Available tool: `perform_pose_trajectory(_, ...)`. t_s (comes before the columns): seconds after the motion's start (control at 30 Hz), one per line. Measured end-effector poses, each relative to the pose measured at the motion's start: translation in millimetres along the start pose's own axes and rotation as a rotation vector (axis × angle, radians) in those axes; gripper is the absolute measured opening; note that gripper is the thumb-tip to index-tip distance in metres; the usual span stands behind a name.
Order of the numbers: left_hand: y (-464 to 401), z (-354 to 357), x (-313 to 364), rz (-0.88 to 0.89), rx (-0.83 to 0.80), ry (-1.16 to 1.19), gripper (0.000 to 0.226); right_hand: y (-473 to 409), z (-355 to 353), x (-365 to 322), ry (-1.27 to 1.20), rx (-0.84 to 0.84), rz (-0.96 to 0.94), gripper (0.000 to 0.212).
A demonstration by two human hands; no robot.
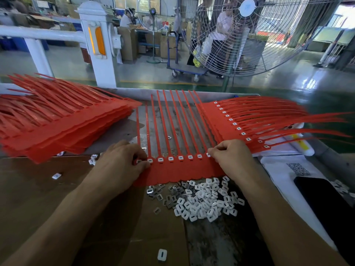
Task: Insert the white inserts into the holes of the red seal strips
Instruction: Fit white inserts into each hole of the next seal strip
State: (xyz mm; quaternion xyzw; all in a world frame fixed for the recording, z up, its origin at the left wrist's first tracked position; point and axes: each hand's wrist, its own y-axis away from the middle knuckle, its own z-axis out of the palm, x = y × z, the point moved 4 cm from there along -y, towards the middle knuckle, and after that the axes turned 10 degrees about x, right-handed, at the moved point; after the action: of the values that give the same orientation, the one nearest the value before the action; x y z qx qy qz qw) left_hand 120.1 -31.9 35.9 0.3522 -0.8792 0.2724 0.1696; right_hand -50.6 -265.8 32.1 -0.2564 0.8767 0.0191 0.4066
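Note:
A red sheet of joined seal strips (180,172) lies across the table in front of me, its tails pointing away. White inserts (170,159) sit in a row of holes along it. My left hand (123,164) grips the sheet's left end, thumb and fingers curled at the leftmost holes. My right hand (233,158) pinches a white insert (208,155) at the rightmost hole. A heap of loose white inserts (203,200) lies just below the sheet, between my forearms.
A stack of red strip sheets (63,123) fans out at the left, and another stack with inserts fitted (240,121) at the right. Stray inserts (162,255) dot the brown cardboard (38,189). A black phone (326,200) and white bag lie at the right. A large fan (247,33) stands beyond the table.

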Motion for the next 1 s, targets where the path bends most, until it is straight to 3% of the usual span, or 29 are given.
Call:
perform_pose_trajectory(0.67, 0.9, 0.4, -1.6, -0.013, -0.010, -0.006, 0.014, -3.8, 1.8, 4.8, 0.049, 0.027, -0.017, 0.011)
perform_pose_trajectory(1.0, 0.0, 0.3, -1.2, -0.005, -0.008, -0.007, 0.013, -7.4, 4.6, -1.8, 0.165, 0.014, -0.064, 0.028)
